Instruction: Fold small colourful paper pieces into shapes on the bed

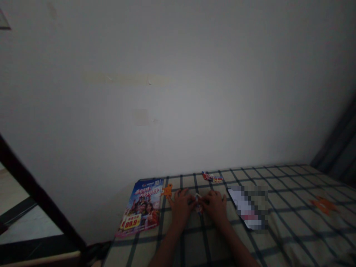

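On the checked cloth, my left hand (182, 203) and my right hand (215, 204) meet with thumbs and fingertips pinched together. Between them is a small folded piece of printed paper (198, 208), with a whitish upper edge and red and blue below. Both hands grip it, and the fingers cover much of it. Just left of my left hand lies an orange cut-out shape (167, 190). Beyond my right hand, near the wall, lie colourful printed paper pieces (213, 177).
A glossy blue and pink flyer (143, 207) lies at the left edge of the checked cloth (191, 252). To the right is a phone-like flat object (244, 207), partly pixelated. Farther right lies another orange shape (323, 204). A white wall (194, 92) rises behind.
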A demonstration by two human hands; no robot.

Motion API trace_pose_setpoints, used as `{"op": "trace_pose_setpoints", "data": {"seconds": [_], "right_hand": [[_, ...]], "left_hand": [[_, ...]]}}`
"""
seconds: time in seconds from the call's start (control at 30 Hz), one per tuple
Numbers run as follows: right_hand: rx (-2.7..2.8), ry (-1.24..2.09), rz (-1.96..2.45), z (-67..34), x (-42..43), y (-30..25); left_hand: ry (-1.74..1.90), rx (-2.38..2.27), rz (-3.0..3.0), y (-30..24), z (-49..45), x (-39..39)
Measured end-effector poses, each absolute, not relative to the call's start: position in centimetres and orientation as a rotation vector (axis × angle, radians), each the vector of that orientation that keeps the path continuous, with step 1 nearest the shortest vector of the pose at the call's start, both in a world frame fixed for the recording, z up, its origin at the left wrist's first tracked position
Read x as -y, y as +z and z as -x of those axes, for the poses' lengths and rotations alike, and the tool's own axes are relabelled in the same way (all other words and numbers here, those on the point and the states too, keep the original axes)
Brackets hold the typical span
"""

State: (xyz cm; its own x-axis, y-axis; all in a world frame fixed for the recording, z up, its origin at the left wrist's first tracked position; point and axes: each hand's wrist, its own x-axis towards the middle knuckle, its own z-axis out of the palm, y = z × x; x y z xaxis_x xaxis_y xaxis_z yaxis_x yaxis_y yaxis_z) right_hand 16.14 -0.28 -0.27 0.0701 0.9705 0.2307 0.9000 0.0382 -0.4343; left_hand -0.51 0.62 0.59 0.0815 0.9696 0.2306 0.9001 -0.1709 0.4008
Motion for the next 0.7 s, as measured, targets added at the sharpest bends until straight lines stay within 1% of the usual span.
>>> {"op": "trace_pose_setpoints", "data": {"seconds": [0.13,0.3,0.7], "right_hand": [[1.869,0.242,1.879,-16.4,0.1,0.1],[1.879,0.218,1.882,-16.6,0.0,0.1],[1.82,0.261,1.885,-17.0,-0.9,-0.8]], "left_hand": [[0.674,-1.87,-2.21,0.8,0.5,-0.6],[0.639,-1.842,-2.219,1.1,0.5,-0.5],[0.437,-1.883,-2.133,0.5,1.8,-1.2]]}}
